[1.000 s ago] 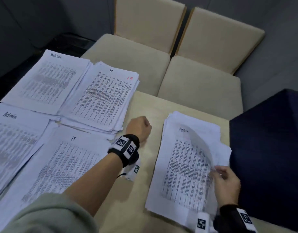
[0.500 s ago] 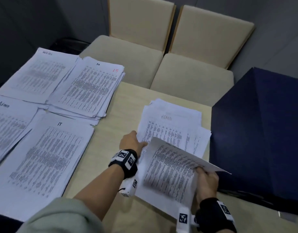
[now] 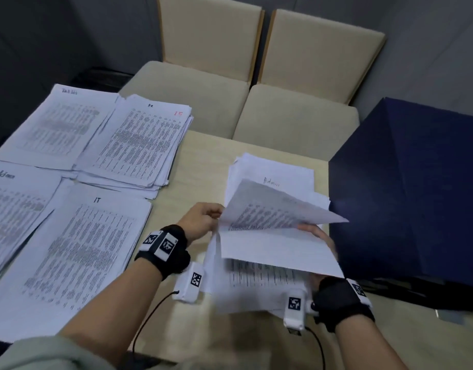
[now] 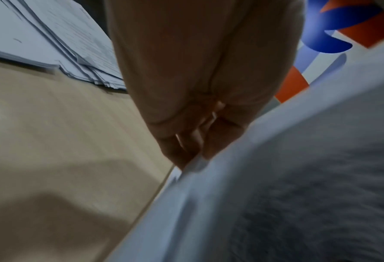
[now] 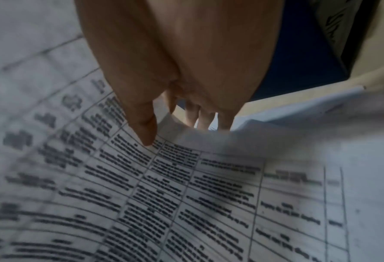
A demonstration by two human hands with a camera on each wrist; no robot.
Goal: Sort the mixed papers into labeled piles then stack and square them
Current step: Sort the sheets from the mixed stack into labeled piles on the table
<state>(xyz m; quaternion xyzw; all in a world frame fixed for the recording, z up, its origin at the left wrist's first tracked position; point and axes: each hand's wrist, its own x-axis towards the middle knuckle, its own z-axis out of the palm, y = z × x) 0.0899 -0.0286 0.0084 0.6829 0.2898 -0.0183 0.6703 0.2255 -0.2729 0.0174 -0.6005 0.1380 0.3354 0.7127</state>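
Note:
The mixed pile (image 3: 272, 172) lies at the table's middle right, its exposed top sheet marked "Admin". Above it a printed sheet (image 3: 272, 244) is lifted and bent, held by both hands. My left hand (image 3: 203, 222) pinches its left edge; in the left wrist view the fingertips (image 4: 186, 156) close on the sheet's edge (image 4: 265, 177). My right hand (image 3: 322, 241) grips the right side. In the right wrist view the thumb (image 5: 146, 131) presses on the printed sheet (image 5: 186, 195) with the fingers under it. Sorted piles lie at the left: "IT" (image 3: 77, 249), "Admin" (image 3: 11, 209), one with a red "15" (image 3: 139, 145), and one at the far left (image 3: 56, 124).
A large dark blue box (image 3: 416, 182) stands right of the mixed pile, close to my right hand. Two beige chairs (image 3: 198, 102) (image 3: 296, 121) sit behind the table. A bare strip of light wood table (image 3: 200, 166) runs between the sorted piles and the mixed pile.
My left hand moved right from beside the sorted piles and took the sheet's left edge. My right hand raised the top sheet off the mixed pile, uncovering another "Admin" sheet.

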